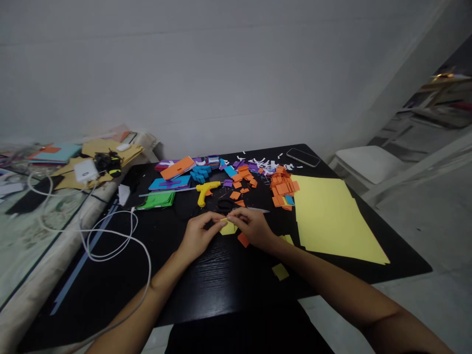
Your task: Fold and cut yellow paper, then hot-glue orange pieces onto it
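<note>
Left hand (pixel 200 232) and right hand (pixel 252 226) pinch yellow paper (pixel 228 228) between them.

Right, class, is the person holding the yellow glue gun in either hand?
No, the yellow glue gun lies on the black table, while the left hand and right hand both hold a small piece of yellow paper.

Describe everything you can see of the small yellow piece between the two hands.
The small yellow piece is pale, plain and thin, and looks like paper. It is held between the fingertips of the left hand and the right hand, above or on the black table; whether it touches the tabletop can't be told. The fingers hide part of its upper area and sides, while its lower part shows. Whether it is folded is too small to tell.
</note>
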Tool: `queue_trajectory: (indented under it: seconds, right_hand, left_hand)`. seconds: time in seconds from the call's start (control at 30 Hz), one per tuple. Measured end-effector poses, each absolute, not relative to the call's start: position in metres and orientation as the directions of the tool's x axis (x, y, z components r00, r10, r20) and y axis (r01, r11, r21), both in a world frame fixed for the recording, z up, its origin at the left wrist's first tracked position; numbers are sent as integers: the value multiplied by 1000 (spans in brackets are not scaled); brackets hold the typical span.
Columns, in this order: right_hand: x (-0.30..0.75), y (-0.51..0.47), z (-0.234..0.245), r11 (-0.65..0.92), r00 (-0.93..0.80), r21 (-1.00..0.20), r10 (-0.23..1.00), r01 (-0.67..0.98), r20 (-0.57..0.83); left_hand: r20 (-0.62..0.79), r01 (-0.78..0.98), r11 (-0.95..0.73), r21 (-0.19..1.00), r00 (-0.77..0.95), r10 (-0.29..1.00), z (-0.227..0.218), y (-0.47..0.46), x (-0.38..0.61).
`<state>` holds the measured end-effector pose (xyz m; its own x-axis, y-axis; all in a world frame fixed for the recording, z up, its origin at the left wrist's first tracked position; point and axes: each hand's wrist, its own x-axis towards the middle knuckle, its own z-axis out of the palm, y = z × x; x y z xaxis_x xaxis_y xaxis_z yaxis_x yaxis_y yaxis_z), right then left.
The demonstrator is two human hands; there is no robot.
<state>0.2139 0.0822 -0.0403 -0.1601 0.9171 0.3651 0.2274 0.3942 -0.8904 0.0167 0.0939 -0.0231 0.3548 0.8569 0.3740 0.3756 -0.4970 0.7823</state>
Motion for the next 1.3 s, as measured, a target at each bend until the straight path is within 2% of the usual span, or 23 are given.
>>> queue_trajectory:
  seconds: [0.4, 0.7, 0.83, 1.07, 1.3]
  right_hand:
    - [214, 81, -38, 420, -161, -880, 906, 221, 392]
    - [213, 82, -40, 494, -145, -822, 869, 283, 473]
    - [215, 81, -40, 514, -154, -806, 857, 293, 491]
    - [216, 84, -41, 631, -193, -727, 775, 269, 602]
    - [214, 87, -45, 678, -162, -675, 730, 291, 664]
  left_hand:
    - [358, 348, -454, 820, 308, 882, -22, 94, 17]
    - [378, 364, -501, 785, 357, 854, -24, 95, 12]
    - [387, 358, -489, 796, 321, 865, -24, 96, 12]
    - [408, 315, -468, 825, 242, 881, -23, 96, 14]
    - [475, 337, -576, 745, 338, 812, -23, 96, 13]
